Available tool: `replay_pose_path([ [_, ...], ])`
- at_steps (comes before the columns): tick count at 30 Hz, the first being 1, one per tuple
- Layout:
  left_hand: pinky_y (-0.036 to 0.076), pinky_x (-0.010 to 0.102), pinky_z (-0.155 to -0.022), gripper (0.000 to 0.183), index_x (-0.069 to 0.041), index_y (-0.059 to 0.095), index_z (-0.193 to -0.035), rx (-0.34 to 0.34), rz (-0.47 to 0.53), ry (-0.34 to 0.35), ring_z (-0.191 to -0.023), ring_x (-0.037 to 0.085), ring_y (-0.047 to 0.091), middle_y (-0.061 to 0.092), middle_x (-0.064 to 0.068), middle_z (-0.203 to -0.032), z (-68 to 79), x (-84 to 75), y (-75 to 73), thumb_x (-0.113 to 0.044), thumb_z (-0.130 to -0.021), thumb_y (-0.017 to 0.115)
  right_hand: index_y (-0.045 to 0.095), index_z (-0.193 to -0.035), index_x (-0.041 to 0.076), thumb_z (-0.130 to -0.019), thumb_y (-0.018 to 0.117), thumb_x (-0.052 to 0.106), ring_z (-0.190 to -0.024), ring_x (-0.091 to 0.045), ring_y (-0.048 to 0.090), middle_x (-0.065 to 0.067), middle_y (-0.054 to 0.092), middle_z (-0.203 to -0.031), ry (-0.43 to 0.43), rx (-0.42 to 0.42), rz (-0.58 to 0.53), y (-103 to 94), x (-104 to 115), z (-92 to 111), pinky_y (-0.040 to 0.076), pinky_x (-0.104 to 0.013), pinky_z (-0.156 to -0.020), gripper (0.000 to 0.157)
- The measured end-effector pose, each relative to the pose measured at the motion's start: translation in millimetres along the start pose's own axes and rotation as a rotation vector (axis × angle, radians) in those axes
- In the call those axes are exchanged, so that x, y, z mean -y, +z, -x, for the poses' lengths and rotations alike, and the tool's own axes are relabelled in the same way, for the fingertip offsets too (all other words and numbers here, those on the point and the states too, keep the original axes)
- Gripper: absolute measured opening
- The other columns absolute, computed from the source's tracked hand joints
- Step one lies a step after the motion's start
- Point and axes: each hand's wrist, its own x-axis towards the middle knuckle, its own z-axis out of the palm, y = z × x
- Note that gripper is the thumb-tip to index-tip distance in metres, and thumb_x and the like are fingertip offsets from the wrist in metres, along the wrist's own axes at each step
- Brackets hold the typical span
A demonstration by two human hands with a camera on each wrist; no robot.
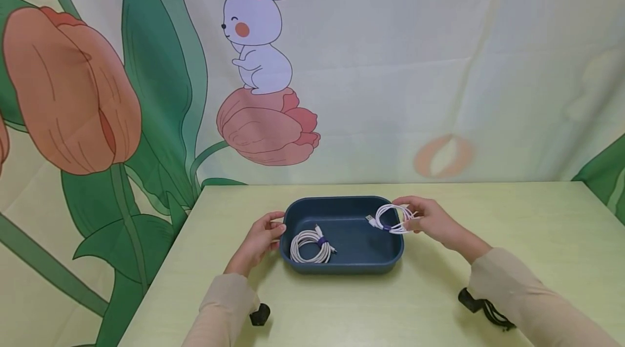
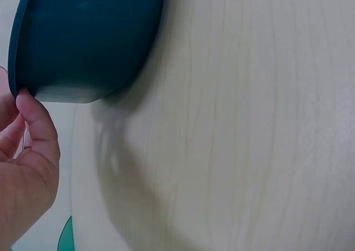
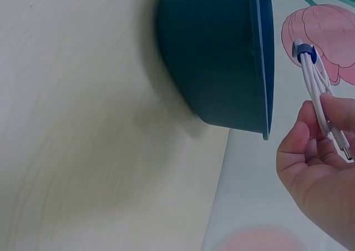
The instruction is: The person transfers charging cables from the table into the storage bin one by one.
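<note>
My left hand (image 1: 261, 237) grips the left end of a dark blue plastic bin (image 1: 342, 269), thumb and fingers pinching its rim in the left wrist view. Inside the bin, at its left, lies a coiled white cable (image 1: 325, 252) with a purple tie. Over the bin's right end my right hand (image 1: 429, 221) holds a second coiled white cable (image 3: 314, 87) between thumb and fingers. A blue-purple strap (image 3: 307, 53) binds this coil. Its USB plug (image 1: 369, 220) points left over the bin, and a small metal-tipped connector (image 3: 345, 149) hangs by the palm in the right wrist view.
The bin stands on a pale wood-grain table (image 1: 351, 309). A black blocky piece (image 1: 260, 314) shows beside the left sleeve; another black block (image 1: 470, 300) with thin black cord is by the right sleeve. Behind the table hangs a cloth (image 1: 390, 92) printed with tulips and a rabbit.
</note>
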Motion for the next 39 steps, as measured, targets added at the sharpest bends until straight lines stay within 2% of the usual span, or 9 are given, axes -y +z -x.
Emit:
replay_pose_path([
  [10,0.043,0.024,-0.061,0.037,-0.01,0.045,-0.124,0.009,0.004,0.019,-0.077,0.017,0.052,0.047,0.005,-0.092,1.6,-1.9,0.0,-0.007,-0.088,0.05,0.048,-0.122,0.001,-0.078,0.052,-0.005,-0.07,-0.018,0.048,-0.009,0.046,-0.082,-0.022,0.036,0.018,9.3,2.0,-7.0,0.046,-0.038,-0.066,0.044],
  [24,0.042,0.023,-0.061,0.037,-0.009,0.044,-0.125,0.027,0.009,0.021,-0.077,0.017,0.052,0.048,0.005,-0.092,6.5,-7.4,-1.3,-0.007,-0.088,0.051,0.05,-0.119,0.001,-0.077,0.053,-0.005,-0.07,-0.019,0.046,-0.007,0.046,-0.076,-0.049,0.106,-0.011,29.2,0.3,-18.6,0.045,-0.031,-0.06,0.042],
  [33,0.043,0.024,-0.061,0.036,-0.011,0.046,-0.123,0.008,0.005,0.02,-0.078,0.019,0.052,0.048,0.005,-0.092,0.3,0.1,-0.5,-0.007,-0.088,0.051,0.052,-0.118,0.004,-0.079,0.053,-0.005,-0.077,-0.02,0.046,-0.012,0.049,-0.085,-0.018,0.113,0.013,39.9,1.7,-20.1,0.047,-0.038,-0.067,0.04],
  [39,0.043,0.023,-0.06,0.036,-0.011,0.046,-0.124,0.006,0.005,0.014,-0.079,0.021,0.052,0.048,0.006,-0.093,1.9,0.0,0.1,-0.007,-0.088,0.051,0.053,-0.117,0.005,-0.078,0.052,-0.006,-0.075,-0.02,0.046,-0.02,0.051,-0.091,-0.016,0.126,0.009,45.1,1.1,-21.9,0.046,-0.035,-0.064,0.041],
])
